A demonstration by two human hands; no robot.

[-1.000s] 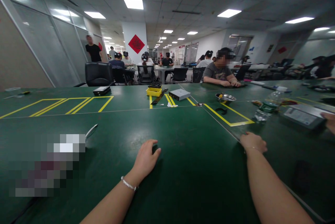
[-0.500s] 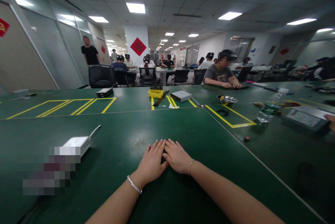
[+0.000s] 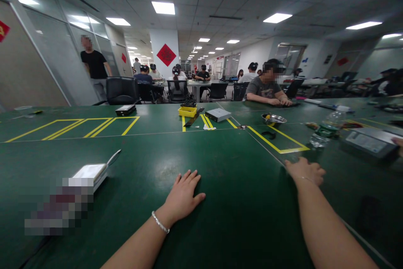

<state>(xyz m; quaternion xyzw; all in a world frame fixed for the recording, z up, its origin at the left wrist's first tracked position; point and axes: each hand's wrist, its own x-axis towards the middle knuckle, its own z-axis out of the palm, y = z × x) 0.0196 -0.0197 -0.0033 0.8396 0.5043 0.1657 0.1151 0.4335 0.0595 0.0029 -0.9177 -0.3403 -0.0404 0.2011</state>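
Left hand (image 3: 184,197) open, palm down on green desk (image 3: 220,235), holding nothing. Right hand (image 3: 304,171) just nearside of yellow tape outline (image 3: 294,150), fingers loosely bent — can't tell if gripping. Best handled with fingertips, well clear of bottle (image 3: 325,129). Versus half second ago: hands apart (were touching), small red block hidden — probably under right hand.

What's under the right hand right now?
Green tabletop shows around the right hand, and a pale seam runs up to it. Anything beneath the hand itself is covered, so I can't tell.
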